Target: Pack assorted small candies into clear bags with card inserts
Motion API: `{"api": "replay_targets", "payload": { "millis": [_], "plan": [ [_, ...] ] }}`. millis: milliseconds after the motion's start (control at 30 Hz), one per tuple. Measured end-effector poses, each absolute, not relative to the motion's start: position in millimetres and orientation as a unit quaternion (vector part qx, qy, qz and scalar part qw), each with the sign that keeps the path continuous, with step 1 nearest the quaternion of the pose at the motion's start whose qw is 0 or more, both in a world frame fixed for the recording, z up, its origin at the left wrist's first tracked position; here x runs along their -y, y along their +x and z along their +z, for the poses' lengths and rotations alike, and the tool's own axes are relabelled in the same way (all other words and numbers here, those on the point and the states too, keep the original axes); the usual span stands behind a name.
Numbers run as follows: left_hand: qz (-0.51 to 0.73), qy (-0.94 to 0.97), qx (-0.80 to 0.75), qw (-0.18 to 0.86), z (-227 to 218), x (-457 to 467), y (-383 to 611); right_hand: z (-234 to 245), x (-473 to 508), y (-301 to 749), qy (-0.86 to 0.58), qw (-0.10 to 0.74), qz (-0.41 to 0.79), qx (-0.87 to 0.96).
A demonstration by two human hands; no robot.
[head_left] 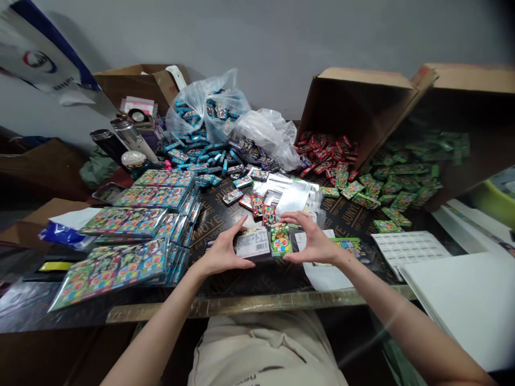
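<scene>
On the dark tabletop, small flat boxes stand side by side: a grey-white one (252, 243) with a barcode up and a green patterned one (280, 239) at its right. My left hand (223, 249) curves around the left end of the grey-white box, thumb along the front, fingers at the back. At the other end is my right hand (316, 241), its thumb near the green box's front corner and its fingers spread above and behind. Red boxes (257, 206) lie just beyond. Clear plastic sleeves (295, 198) are heaped behind my right fingers.
Wrapped sets (120, 262) are stacked at left. Blue boxes (205, 155) spill from a clear bag (193, 91). Red (328, 153) and green boxes (406, 182) spill from cartons (362, 78) at right. A label sheet (410, 246) lies by white boards (462, 295). Thermos flasks (131, 136) stand back left.
</scene>
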State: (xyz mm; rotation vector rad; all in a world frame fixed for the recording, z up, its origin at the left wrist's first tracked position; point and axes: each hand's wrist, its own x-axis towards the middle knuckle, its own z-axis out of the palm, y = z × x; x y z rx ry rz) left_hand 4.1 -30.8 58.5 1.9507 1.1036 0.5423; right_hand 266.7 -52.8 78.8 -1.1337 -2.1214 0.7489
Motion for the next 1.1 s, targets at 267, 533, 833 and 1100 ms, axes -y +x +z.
{"api": "replay_targets", "payload": {
  "millis": [267, 533, 833, 1100],
  "plan": [
    [0.226, 0.779, -0.435, 0.391, 63.7, 24.7, -4.2, 88.4, 54.1, 270.5, -0.398, 0.32, 0.383, 0.769],
    [0.2, 0.81, -0.38, 0.4, 61.7, 40.7, 1.6, 92.0, 56.1, 268.6, -0.382, 0.232, 0.288, 0.847],
    [0.401, 0.669, -0.523, 0.342, 47.3, 51.4, 35.4, 67.4, 67.2, 228.5, -0.516, 0.482, 0.409, 0.579],
    [0.565, 0.299, -0.49, 0.592, 37.9, 73.0, 89.0, 67.5, 48.2, 189.3, -0.505, 0.603, 0.545, 0.289]
  ]
}}
